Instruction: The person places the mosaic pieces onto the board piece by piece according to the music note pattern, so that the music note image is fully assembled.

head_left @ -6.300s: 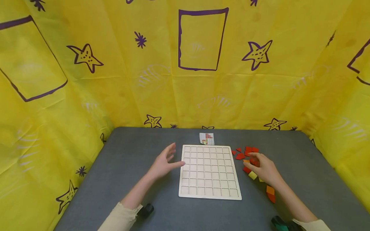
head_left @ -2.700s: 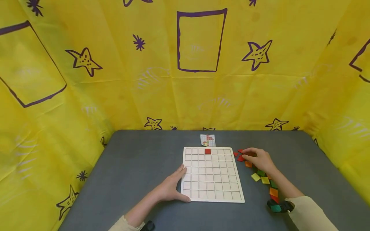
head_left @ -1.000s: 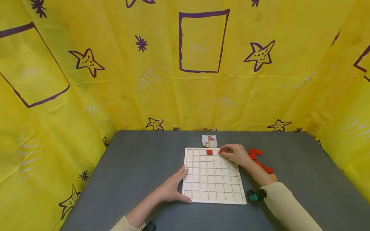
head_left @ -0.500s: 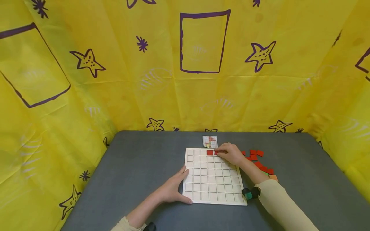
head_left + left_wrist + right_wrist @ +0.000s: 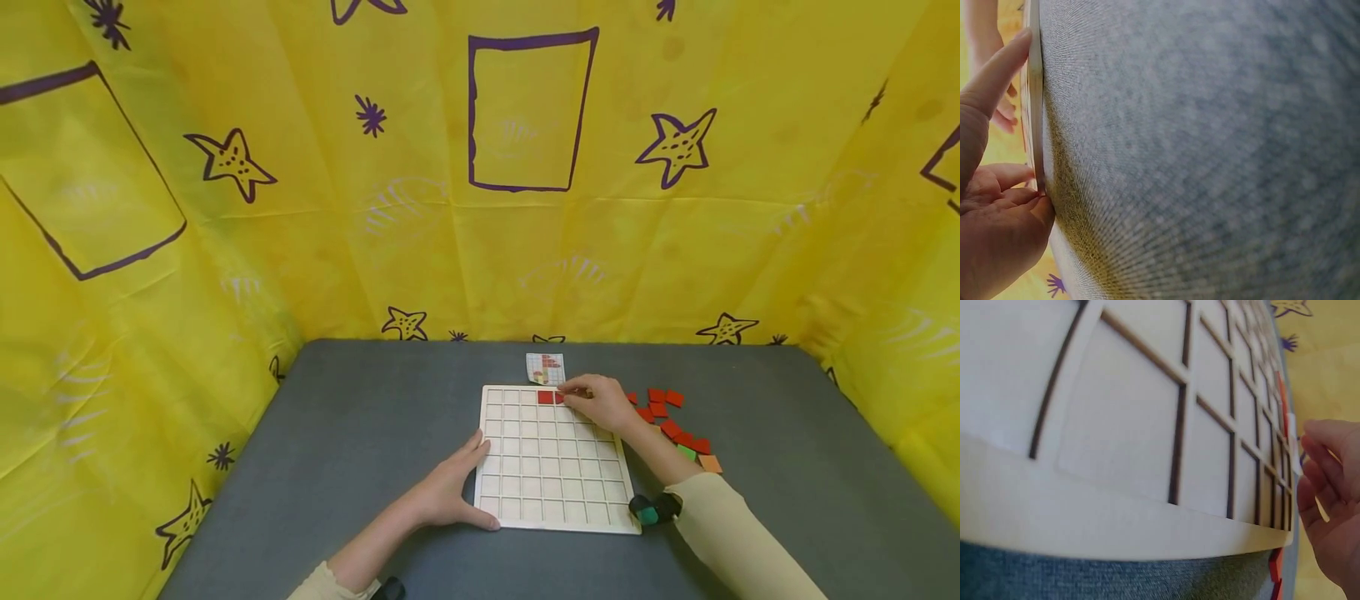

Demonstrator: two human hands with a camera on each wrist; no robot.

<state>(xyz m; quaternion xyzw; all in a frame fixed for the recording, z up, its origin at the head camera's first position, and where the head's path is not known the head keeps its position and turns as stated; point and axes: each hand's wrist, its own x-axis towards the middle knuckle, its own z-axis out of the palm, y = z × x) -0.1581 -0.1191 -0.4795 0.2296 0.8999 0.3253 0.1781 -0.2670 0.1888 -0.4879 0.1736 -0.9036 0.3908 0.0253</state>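
A pale wooden grid board (image 5: 551, 490) lies on the dark table. My left hand (image 5: 447, 490) steadies it at the near left, straight fingers on the left edge and thumb at the near corner; the left wrist view shows the fingertips (image 5: 1040, 194) against the board's side. A red square tile (image 5: 545, 397) fills a cell in the far row. Just right of it, a small red triangular tile (image 5: 559, 398) peeks out from my right hand (image 5: 600, 400), pinched at the thumb and finger tips over the neighbouring cell. The right hand (image 5: 1335, 487) partly hides the far right cells.
A small printed pattern card (image 5: 545, 367) lies just beyond the board. Several loose red tiles (image 5: 657, 409), with green (image 5: 686, 452) and orange (image 5: 710, 463) ones, lie right of the board, some under the right forearm. A yellow patterned cloth (image 5: 375, 250) hangs behind the table.
The right hand brought the red triangular tile from the loose pile onto the board, then slid left beside the red square; it barely moved lately. The left hand came to the board's edge earlier.
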